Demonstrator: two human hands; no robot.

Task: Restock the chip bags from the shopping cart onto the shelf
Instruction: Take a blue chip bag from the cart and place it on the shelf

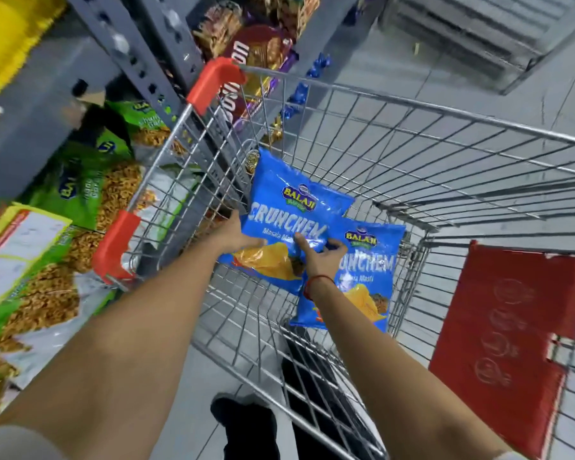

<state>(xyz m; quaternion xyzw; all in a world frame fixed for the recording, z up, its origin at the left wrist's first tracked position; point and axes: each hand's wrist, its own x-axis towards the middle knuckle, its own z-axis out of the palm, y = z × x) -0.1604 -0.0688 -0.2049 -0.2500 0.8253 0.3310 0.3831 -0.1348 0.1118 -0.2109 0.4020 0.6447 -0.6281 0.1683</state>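
Grey tiled floor (412, 61), wire shopping cart (445, 154), grey shelf (140, 71)

Both forearms bare to above the elbow. Pale grey short sleeve (10, 439) edge visible at the left upper arm, lower-left corner; a sliver of light fabric at the right arm, bottom edge. Thin red thread band (314, 283) around the right wrist. Dark trousers and a dark shoe (243, 416) visible below, through the cart wire.
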